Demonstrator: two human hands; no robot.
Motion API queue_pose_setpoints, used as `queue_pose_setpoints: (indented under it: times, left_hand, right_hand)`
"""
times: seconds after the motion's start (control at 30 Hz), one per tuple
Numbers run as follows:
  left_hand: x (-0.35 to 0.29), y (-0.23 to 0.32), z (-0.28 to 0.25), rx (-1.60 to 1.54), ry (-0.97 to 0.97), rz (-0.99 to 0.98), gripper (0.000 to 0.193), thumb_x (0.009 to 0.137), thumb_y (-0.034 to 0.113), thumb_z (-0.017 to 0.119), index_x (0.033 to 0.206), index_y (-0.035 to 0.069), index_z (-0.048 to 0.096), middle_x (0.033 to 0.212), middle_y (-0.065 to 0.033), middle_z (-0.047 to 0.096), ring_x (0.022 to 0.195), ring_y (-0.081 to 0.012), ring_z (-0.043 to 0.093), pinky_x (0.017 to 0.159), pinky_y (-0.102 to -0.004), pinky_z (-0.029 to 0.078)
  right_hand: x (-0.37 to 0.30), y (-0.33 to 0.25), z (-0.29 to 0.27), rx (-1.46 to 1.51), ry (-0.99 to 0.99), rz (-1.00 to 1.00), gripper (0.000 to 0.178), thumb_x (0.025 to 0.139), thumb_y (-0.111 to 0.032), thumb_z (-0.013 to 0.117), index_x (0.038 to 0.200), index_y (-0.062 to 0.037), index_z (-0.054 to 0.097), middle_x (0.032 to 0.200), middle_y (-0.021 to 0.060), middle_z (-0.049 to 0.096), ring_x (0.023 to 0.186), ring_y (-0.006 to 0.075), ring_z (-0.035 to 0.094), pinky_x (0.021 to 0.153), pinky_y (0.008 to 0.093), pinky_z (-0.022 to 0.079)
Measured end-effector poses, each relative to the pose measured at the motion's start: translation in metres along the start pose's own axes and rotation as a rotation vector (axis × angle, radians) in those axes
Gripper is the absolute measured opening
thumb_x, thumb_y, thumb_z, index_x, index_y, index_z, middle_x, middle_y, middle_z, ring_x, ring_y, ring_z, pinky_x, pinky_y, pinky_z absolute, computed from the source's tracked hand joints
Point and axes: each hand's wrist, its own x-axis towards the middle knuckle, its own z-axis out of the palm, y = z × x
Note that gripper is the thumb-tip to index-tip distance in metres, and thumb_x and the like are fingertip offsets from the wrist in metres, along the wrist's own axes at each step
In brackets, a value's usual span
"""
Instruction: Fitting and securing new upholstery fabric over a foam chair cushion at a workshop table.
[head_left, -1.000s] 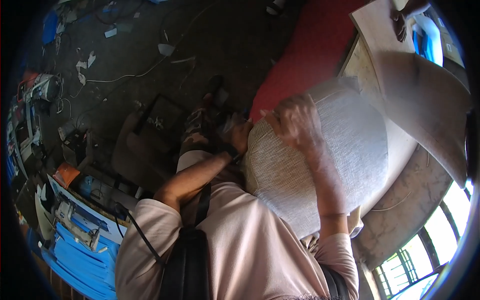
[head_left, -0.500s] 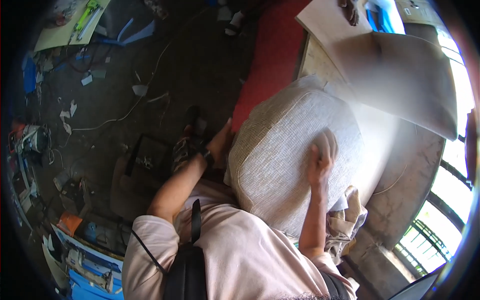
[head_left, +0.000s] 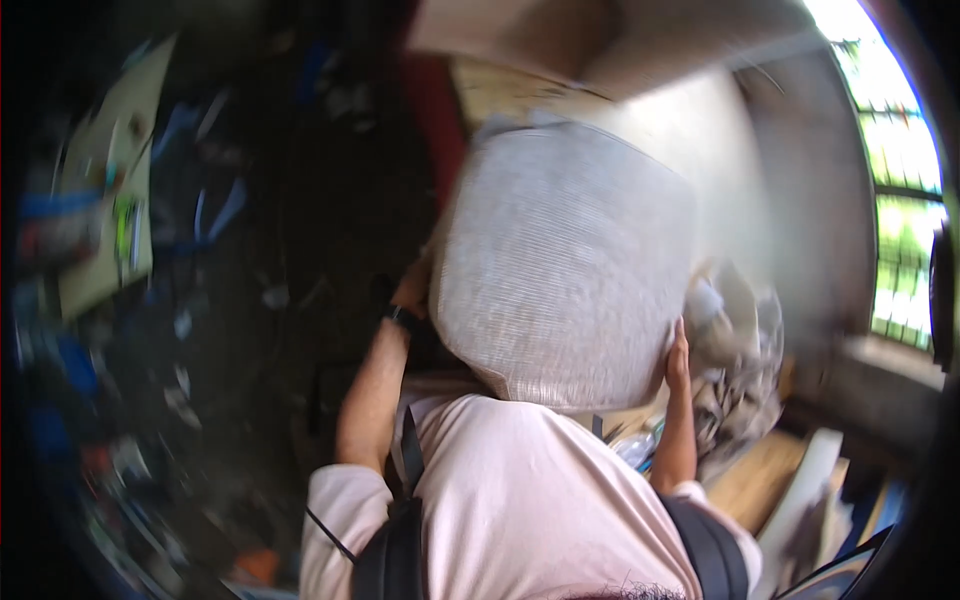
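Observation:
A thick cushion (head_left: 565, 265) covered in grey-beige woven fabric lies in front of my body, its near edge close to my shirt. My left hand (head_left: 415, 288) grips its left side, with the fingers partly hidden behind the fabric. On the opposite side, my right hand (head_left: 678, 358) presses along the right edge, fingers pointing away from me. The cushion is held between both hands. Loose fabric flaps stick up at its far edge.
The pale worktable (head_left: 725, 130) extends beyond the cushion, with a blurred large board (head_left: 690, 45) over it. Crumpled beige cloth (head_left: 740, 350) lies right of my right hand. A barred window (head_left: 900, 220) is at the right. Scraps litter the dark floor (head_left: 290, 230) at the left.
My right hand has moved from the cushion's top face to its right edge. The cushion has turned, showing its broad face more squarely. My view has swung round, blurring the surroundings.

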Motion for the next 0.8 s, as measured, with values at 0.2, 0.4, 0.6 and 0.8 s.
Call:
queue_pose_setpoints:
  times: [0.2,0.4,0.6,0.8]
  left_hand:
    - [-0.012,0.045,0.03,-0.344,-0.059,-0.239,0.042,0.103,0.031,0.046,0.133,0.003,0.057,0.129,-0.0136,0.064,0.112,-0.0308,0.061,0.098,-0.0411,0.049]
    - [0.008,0.084,0.012,-0.014,-0.294,-0.263,0.042,0.104,0.032,0.046,0.133,0.003,0.057,0.13,-0.0133,0.063,0.112,-0.0297,0.061,0.098,-0.0403,0.049]
    - [0.017,0.098,0.015,0.299,-0.445,-0.38,0.043,0.104,0.033,0.046,0.133,0.003,0.057,0.131,-0.0129,0.062,0.112,-0.0285,0.06,0.097,-0.0394,0.049]
    - [0.019,0.09,0.024,0.515,-0.549,-0.515,0.044,0.104,0.034,0.046,0.133,0.004,0.057,0.132,-0.0125,0.061,0.113,-0.0273,0.059,0.096,-0.0384,0.049]
  right_hand:
    - [-0.045,0.043,0.019,0.509,0.053,0.162,0.083,0.097,-0.067,0.028,0.16,-0.0153,0.011,0.166,0.0087,0.008,0.151,0.0232,0.016,0.121,0.0415,0.012]
    - [-0.078,-0.1,0.051,-0.334,0.312,0.068,0.069,0.1,-0.048,0.046,0.147,0.0013,0.038,0.153,0.0272,0.034,0.144,0.0413,0.029,0.119,0.0474,0.02]
    - [-0.08,-0.218,0.186,-0.135,-0.077,-0.923,0.071,0.095,-0.053,0.051,0.145,-0.0029,0.043,0.157,0.0222,0.03,0.148,0.0388,0.023,0.121,0.0546,0.011]
    - [-0.054,-0.162,0.125,-0.233,0.029,-0.58,0.075,0.098,-0.058,0.041,0.155,-0.0103,0.03,0.164,0.015,0.017,0.153,0.0309,0.008,0.124,0.0454,0.001]
